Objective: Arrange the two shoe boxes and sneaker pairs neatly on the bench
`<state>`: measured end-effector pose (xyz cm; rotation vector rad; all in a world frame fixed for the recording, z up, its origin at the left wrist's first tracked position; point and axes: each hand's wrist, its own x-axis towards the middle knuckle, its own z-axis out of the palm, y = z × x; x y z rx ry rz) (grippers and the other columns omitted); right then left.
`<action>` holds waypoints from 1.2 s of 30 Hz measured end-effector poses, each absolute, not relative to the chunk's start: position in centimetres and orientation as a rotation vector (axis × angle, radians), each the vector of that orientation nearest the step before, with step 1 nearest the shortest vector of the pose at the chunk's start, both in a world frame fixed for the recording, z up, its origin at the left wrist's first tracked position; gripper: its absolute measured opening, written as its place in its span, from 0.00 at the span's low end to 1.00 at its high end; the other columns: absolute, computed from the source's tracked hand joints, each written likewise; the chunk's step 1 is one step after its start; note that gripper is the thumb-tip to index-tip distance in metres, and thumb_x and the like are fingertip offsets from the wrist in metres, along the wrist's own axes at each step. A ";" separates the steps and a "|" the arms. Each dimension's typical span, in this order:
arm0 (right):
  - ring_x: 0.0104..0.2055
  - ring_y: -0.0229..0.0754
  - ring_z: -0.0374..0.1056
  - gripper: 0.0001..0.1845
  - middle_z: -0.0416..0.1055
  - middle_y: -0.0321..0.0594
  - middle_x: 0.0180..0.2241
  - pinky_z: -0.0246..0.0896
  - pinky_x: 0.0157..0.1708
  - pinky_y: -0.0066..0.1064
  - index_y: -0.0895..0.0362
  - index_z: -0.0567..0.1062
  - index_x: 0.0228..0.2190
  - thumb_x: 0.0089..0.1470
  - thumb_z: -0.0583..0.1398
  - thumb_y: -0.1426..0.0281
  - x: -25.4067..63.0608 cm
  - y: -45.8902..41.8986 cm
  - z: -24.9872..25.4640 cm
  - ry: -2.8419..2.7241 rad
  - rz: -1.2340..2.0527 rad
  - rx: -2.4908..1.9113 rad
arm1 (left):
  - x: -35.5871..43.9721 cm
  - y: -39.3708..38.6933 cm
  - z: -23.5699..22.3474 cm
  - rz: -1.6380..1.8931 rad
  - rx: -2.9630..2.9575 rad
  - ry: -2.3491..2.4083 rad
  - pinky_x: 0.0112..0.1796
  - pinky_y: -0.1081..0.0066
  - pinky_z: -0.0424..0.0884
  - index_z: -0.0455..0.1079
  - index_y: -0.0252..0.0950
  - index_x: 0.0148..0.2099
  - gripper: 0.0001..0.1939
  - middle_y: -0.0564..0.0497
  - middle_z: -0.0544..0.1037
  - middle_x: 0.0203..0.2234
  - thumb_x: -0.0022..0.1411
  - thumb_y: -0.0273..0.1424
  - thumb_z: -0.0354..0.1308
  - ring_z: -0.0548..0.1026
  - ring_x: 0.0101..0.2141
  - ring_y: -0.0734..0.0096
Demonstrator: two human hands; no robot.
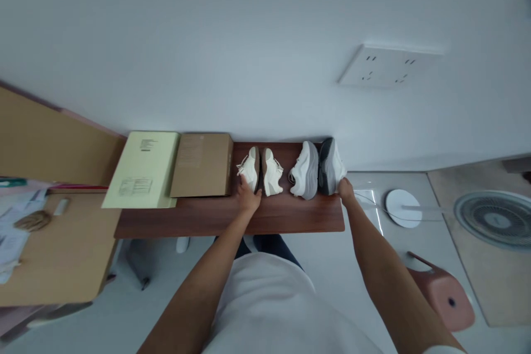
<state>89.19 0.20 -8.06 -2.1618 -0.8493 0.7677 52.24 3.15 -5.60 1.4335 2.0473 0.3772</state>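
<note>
My left hand (248, 197) grips the near end of a cream sneaker (249, 168), with the fingers partly hidden against it. Its like, another cream sneaker (271, 172), lies just to the right, sole turned toward the first. At the shelf's right end my right hand (344, 187) holds the near end of a white sneaker (333, 166) that is tipped on its side, dark sole to the left. Between them a second white sneaker (305, 170) rests on its side, its grey sole facing right. All these shoes are on the brown wooden shelf (290, 221).
Left of the shoes are a brown cardboard box (201, 166) and a pale green box (141, 171). A desk (70, 243) with papers stands at far left. To the right are a pink stool (442, 296), a fan (495, 220) and a wall socket plate (390, 66).
</note>
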 end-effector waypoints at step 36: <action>0.74 0.69 0.34 0.40 0.41 0.49 0.74 0.32 0.63 0.73 0.46 0.52 0.70 0.63 0.52 0.48 39.8 2.2 -3.4 -2.299 0.416 -2.089 | 14.3 -3.0 1.1 0.741 1.151 1.671 0.53 0.58 0.72 0.62 0.38 0.66 0.28 0.41 0.79 0.52 0.66 0.35 0.57 0.80 0.46 0.63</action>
